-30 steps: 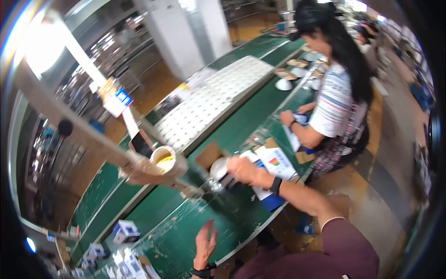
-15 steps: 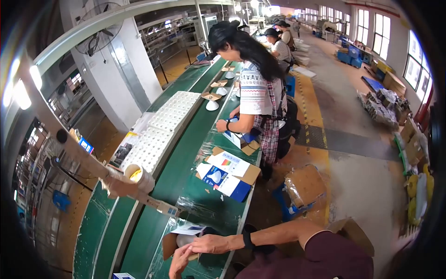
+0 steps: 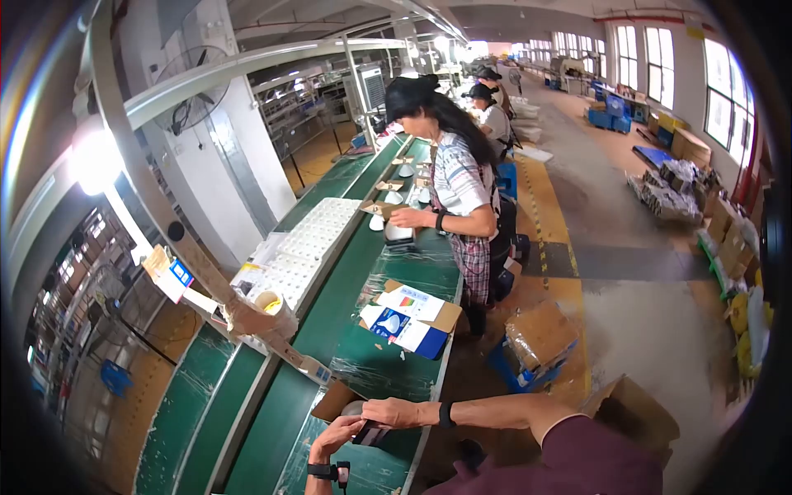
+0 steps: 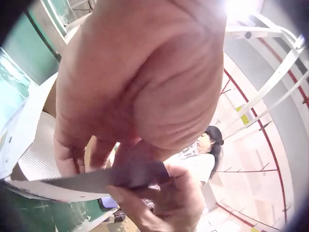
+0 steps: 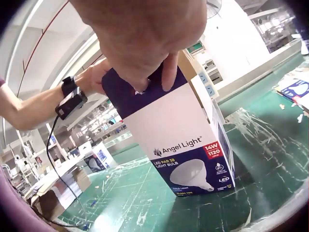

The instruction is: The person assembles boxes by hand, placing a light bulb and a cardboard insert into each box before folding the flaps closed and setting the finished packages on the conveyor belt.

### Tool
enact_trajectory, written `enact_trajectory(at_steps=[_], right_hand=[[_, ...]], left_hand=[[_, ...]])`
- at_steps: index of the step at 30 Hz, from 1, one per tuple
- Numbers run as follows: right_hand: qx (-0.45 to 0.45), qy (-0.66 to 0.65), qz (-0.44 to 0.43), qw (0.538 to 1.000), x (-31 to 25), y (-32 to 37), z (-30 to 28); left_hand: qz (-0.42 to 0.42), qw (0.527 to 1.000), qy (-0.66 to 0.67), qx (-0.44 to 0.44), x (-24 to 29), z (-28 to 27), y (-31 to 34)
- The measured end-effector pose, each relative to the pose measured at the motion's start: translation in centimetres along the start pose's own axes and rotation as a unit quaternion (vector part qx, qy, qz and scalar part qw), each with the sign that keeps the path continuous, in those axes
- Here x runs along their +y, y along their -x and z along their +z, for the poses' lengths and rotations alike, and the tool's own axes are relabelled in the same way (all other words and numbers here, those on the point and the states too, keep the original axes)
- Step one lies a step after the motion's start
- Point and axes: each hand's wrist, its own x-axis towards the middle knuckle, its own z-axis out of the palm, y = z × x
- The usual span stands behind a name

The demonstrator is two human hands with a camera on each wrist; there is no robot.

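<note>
A light bulb box [image 5: 176,123], white and dark blue with a printed bulb, stands upright on the green work surface [image 5: 130,193]. Its top is open, and the textured face of a bulb [image 4: 41,150] shows inside. My right hand [image 3: 394,411] pinches the dark blue flap [image 5: 140,96] at the box's top edge. Beside it, my left hand [image 3: 337,436] grips the same edge with bent fingers, the two hands nearly meeting. A brown cardboard flap [image 3: 332,401] rises on the box's far side.
Flattened printed boxes [image 3: 408,318] lie farther along the belt. A person [image 3: 462,177] stands there, handling another box. A taped post [image 3: 247,322] with a cup [image 3: 271,304] leans over the left side, near a white perforated tray [image 3: 289,268]. Cartons [image 3: 540,338] sit on the floor at right.
My left hand, spread apart from the box a second ago, has come to its top beside my right hand. Both remain there since. The neighbouring person has moved a box forward along the belt.
</note>
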Motion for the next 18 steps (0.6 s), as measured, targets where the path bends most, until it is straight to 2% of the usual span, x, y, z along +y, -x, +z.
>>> enact_trajectory(at_steps=[1, 3, 5, 7, 8, 9, 11, 12, 15, 16, 18], right_hand=[[-0.011, 0.01, 0.017, 1.0, -0.1, 0.4, 0.1], [0.024, 0.052, 0.019, 0.998, -0.2, 0.7, 0.5], [0.047, 0.104, 0.036, 0.993, 0.2, 0.8, 1.3], [0.075, 0.106, 0.06, 0.99, 0.1, 0.8, 2.2], [0.016, 0.026, 0.108, 0.994, 0.2, 1.2, 2.5], [0.021, 0.002, 0.094, 0.995, -0.3, 1.4, 1.9], [0.028, -0.045, 0.063, 0.997, -1.7, 1.1, 0.0], [0.006, -0.037, 0.053, 0.998, -0.8, 1.6, 0.8], [0.014, 0.103, 0.075, 0.992, 0.7, 1.8, 2.7], [0.0, 0.103, 0.1, 0.99, 0.6, 1.8, 3.2], [0.054, 0.086, 0.071, 0.992, 0.7, 1.8, 4.6]], left_hand=[[-0.012, 1.0, -0.024, 0.006, -0.3, -0.3, -0.4], [-0.03, 0.997, -0.067, 0.022, -0.5, -0.5, -1.1], [-0.012, 0.985, -0.157, 0.07, 0.2, -0.4, -1.4], [-0.011, 0.982, -0.151, 0.109, -1.3, -0.8, -2.1], [-0.039, 0.984, -0.134, 0.114, -1.5, -1.0, -2.2], [-0.07, 0.984, -0.114, 0.118, -2.1, -1.0, -2.3], [-0.08, 0.989, -0.055, 0.112, -3.9, -0.9, -2.9], [-0.086, 0.99, -0.026, 0.108, -4.5, -0.7, -3.1], [-0.028, 0.995, 0.083, 0.046, -4.8, -0.1, -3.5], [-0.027, 0.991, 0.115, 0.067, -3.5, 0.5, -2.7], [-0.046, 0.991, 0.072, 0.103, -3.6, 0.5, -2.2]])
